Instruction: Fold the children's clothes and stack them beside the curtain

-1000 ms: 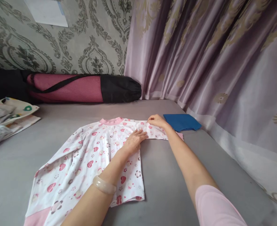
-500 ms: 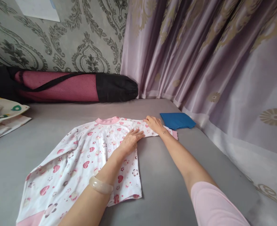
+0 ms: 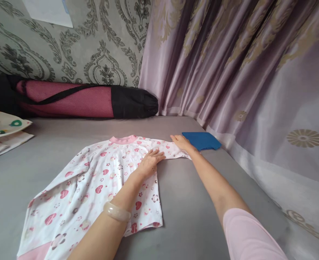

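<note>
A white long-sleeved child's shirt (image 3: 94, 187) with pink hearts, flowers and a pink collar lies spread on the grey sheet. My left hand (image 3: 151, 162), with a pale bangle at the wrist, rests flat on the shirt by the right-hand shoulder, fingers stretched. Farther along the same sleeve, my right hand (image 3: 183, 143) lies on the fabric with its fingers extended. The hand and forearm hide the cuff at that end. Just beyond the right hand is a folded blue cloth (image 3: 201, 140).
A pink and black mesh bag (image 3: 72, 101) lies along the patterned wall. Printed fabric items (image 3: 4, 130) sit at the far left. A lilac curtain (image 3: 230, 72) hangs down the right side, its hem meeting the bed (image 3: 197, 202).
My right hand has slid a little outward along the sleeve, toward the cuff, and its forearm now covers it. My left hand stays in place on the shirt.
</note>
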Available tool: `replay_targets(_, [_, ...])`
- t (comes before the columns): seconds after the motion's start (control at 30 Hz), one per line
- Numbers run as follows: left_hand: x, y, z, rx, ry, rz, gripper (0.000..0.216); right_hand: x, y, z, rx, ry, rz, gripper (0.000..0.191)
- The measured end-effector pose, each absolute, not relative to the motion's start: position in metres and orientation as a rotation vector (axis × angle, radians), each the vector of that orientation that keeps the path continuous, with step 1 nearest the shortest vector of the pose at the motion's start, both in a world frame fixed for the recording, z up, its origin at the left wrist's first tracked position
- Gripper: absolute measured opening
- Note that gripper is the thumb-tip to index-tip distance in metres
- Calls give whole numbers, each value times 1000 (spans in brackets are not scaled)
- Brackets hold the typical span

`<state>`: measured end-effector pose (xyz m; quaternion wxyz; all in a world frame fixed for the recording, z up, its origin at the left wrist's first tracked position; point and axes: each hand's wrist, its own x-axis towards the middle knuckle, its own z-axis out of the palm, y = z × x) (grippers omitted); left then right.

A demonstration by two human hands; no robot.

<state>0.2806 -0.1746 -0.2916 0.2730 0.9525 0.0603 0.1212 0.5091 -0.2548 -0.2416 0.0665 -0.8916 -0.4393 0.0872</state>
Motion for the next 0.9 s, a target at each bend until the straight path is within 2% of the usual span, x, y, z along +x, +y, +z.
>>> replay_targets(0.07, [281, -175, -292, 2576, 158, 319, 73, 517, -263, -234, -2659, -1338, 366, 58])
replay_targets(0.2, [281, -175, -290, 2608, 145, 294, 74, 521, -282, -226, -2678, -1419, 383, 35])
replay_targets(0.27, [281, -174, -289, 2618, 142, 271, 74, 516, -289, -226, -2767, -1448, 284, 33])
replay_targets(0.43, [280, -174, -288, 2607, 137, 287, 76, 500, -297, -231, -3006, -1458, -124, 47])
replay_targets(0.63, [279, -175, -285, 2620, 128, 263, 74, 506, -312, -240, -3042, -1557, -253, 36])
replay_targets(0.77, [279, -174, -288, 2611, 116, 294, 73, 517, -328, -243, -3013, -1643, -454, 34])
replay_targets(0.9, [280, -172, -289, 2595, 101, 292, 72, 514, -331, -238, -3072, -1462, -659, 32])
